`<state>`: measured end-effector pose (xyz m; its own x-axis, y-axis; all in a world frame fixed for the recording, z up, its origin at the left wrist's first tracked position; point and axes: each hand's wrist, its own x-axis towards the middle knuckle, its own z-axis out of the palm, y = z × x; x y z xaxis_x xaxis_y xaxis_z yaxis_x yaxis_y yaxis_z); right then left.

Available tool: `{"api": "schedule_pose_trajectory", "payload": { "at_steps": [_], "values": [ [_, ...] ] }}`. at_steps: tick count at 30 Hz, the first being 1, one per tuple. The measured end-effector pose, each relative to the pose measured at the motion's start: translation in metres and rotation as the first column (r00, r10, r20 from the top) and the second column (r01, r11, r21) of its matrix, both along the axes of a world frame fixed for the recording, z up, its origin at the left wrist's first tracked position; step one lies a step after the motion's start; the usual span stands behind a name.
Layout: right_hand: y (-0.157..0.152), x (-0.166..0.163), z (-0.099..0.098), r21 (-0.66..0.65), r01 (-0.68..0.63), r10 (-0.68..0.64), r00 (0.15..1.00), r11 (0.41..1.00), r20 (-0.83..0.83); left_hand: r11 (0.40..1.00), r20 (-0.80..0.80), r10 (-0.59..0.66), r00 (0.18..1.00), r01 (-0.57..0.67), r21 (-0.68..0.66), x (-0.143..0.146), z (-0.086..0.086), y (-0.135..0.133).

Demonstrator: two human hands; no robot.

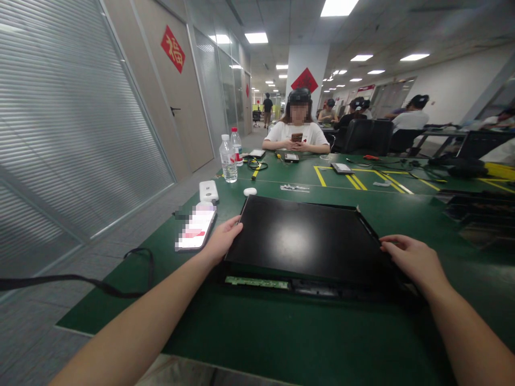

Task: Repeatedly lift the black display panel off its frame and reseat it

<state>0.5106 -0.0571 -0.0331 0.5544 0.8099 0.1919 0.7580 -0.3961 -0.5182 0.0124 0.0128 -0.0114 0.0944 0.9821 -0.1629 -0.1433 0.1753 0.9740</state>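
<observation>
A large black screen panel lies in front of me on the green table, its dark surface reflecting a ceiling light. My left hand grips the panel's left edge with the thumb on top; the other fingers are mostly hidden beneath. At the right side, my right hand pinches a thin black frame that borders the panel. Along the near edge, below the panel, a green circuit board strip shows. The panel's near edge looks raised above that strip, though the exact gap is hard to tell.
To the left lie a lit phone, a white adapter and a white earbud case. Two water bottles stand behind. Dark stacked parts sit at right. Across the green table sits a person holding a phone.
</observation>
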Motion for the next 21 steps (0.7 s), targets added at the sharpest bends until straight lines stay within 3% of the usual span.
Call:
{"api": "schedule_pose_trajectory", "payload": {
  "at_steps": [9,21],
  "values": [
    [0.0025,0.0045,-0.0033,0.013,-0.009,0.01,0.999,1.0,-0.032,0.995,0.015,0.098,0.995,-0.098,-0.037,0.0071,0.0034,-0.0029],
    [0.0013,0.0039,-0.0001,0.027,-0.015,0.018,0.994,1.0,-0.104,0.994,0.004,0.111,0.994,-0.111,-0.018,0.0089,0.0054,-0.003]
  ]
}}
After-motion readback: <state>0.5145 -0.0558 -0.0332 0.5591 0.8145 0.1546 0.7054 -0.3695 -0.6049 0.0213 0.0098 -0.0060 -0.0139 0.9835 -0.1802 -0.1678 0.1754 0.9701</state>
